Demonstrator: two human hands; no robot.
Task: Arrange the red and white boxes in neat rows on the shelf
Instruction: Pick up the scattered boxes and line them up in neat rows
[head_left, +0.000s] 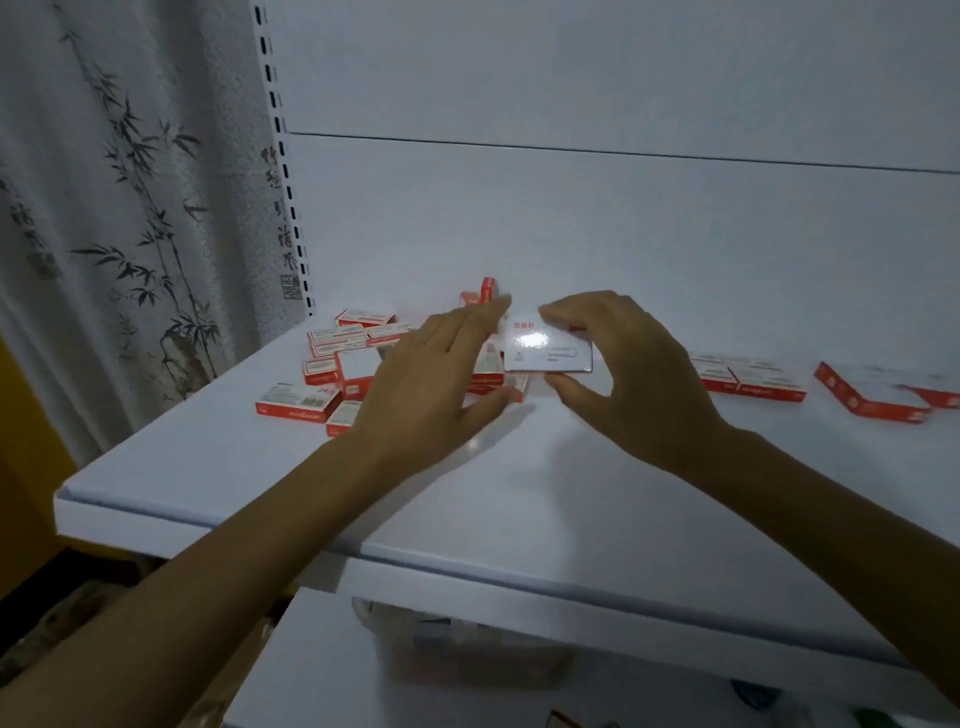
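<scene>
Several small red and white boxes (332, 358) lie in a loose heap at the back left of the white shelf (322, 467). My right hand (639, 374) pinches one white-faced box (548, 347) between thumb and fingers, lifted above the shelf's middle. My left hand (431, 384) reaches flat over the heap with straight fingers, and its fingertips sit beside the held box. More red and white boxes (748, 382) lie in a short row to the right, and others (867, 397) lie further right.
The shelf's white back panel (571, 218) rises behind the boxes. A slotted upright (285, 171) stands at the left, with a bamboo-print curtain (119, 208) beside it. A lower shelf (467, 665) shows dim items beneath.
</scene>
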